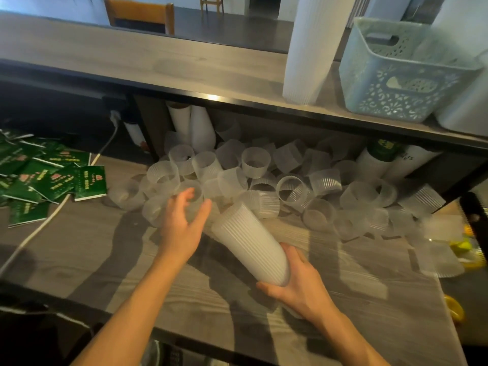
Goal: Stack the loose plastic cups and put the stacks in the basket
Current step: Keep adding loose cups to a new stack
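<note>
My right hand (298, 283) grips the near end of a stack of ribbed translucent cups (249, 240), which lies tilted with its far end toward the pile. My left hand (182, 223) hovers with fingers spread and relaxed at the near left edge of the pile of loose plastic cups (264, 180), holding nothing. The loose cups lie scattered across the wooden counter under the shelf. A pale blue perforated basket (396, 83) stands on the upper shelf at the right. A tall white stack of cups (309, 48) stands beside the basket on its left.
Green packets (39, 178) lie heaped at the left of the counter, with a white cable (39, 228) running across them. More white stacks (195, 128) lean under the shelf at the back. A dark shelf edge (237, 101) overhangs the pile. Yellow items (464, 247) sit at the right edge.
</note>
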`<state>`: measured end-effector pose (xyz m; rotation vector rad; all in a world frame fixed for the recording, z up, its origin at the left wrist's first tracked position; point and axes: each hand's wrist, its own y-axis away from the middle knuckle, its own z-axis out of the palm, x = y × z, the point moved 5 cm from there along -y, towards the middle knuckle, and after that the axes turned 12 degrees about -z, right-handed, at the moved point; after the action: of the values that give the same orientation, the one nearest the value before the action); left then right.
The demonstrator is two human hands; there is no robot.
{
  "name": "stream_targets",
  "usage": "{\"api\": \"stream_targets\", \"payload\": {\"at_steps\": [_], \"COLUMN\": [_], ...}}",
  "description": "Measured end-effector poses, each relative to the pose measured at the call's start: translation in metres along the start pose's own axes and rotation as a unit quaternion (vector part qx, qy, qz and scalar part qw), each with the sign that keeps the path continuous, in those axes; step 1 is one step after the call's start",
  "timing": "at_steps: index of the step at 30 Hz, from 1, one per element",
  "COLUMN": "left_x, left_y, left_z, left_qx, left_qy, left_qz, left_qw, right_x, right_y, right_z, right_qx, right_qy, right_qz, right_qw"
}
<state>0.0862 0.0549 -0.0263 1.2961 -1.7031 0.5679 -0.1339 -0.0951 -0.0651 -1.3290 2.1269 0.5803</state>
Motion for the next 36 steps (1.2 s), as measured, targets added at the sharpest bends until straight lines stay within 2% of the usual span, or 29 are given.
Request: {"api": "stream_targets", "payload": {"at_steps": [2, 4, 8, 10, 15, 19, 23, 26, 29, 32, 36], "left_x": [-0.018, -0.038, -0.074, -0.086, -0.091, -0.091, -0.078, -0.049, -0.002, 0.027, 0.032], "left_y": [-0.017, -0.031, -0.059, -0.069, -0.082, -0.074, -0.045, -0.024, -0.005, 0.005, 0.01], "left_z": [-0.023, -0.037, -0.041, -0.037, -0.024, -0.025, -0.03, -0.034, -0.035, -0.028, -0.017], "left_qx": [0.117, 0.166, 0.133, 0.106, 0.064, 0.106, 0.137, 0.086, -0.029, -0.127, -0.186], "left_qy": [-0.036, -0.05, -0.149, -0.172, -0.124, -0.092, 0.044, 0.142, 0.174, 0.089, 0.017], "left_qz": [-0.015, -0.041, -0.137, -0.159, -0.139, -0.117, -0.114, -0.073, 0.011, 0.07, 0.093], "left_qw": [0.992, 0.984, 0.97, 0.966, 0.98, 0.983, 0.983, 0.983, 0.984, 0.985, 0.978], "right_x": [-0.003, -0.006, -0.011, -0.013, -0.015, -0.015, -0.013, -0.01, -0.011, -0.015, -0.023], "right_y": [-0.004, -0.008, -0.011, -0.01, -0.008, -0.006, -0.005, -0.004, -0.003, -0.004, -0.008], "right_z": [-0.001, 0.0, 0.004, 0.008, 0.008, 0.005, 0.002, 0.002, 0.001, 0.0, -0.004], "right_qx": [0.001, 0.002, -0.007, -0.014, -0.025, -0.026, -0.02, -0.023, -0.037, -0.037, -0.02], "right_qy": [0.003, -0.002, -0.007, 0.004, 0.01, 0.015, 0.011, 0.024, 0.038, 0.035, 0.033], "right_qz": [0.002, 0.006, 0.011, 0.009, 0.011, 0.012, 0.016, 0.019, 0.016, 0.003, -0.023], "right_qw": [1.0, 1.0, 1.0, 1.0, 1.0, 0.999, 1.0, 0.999, 0.998, 0.999, 0.999]}}
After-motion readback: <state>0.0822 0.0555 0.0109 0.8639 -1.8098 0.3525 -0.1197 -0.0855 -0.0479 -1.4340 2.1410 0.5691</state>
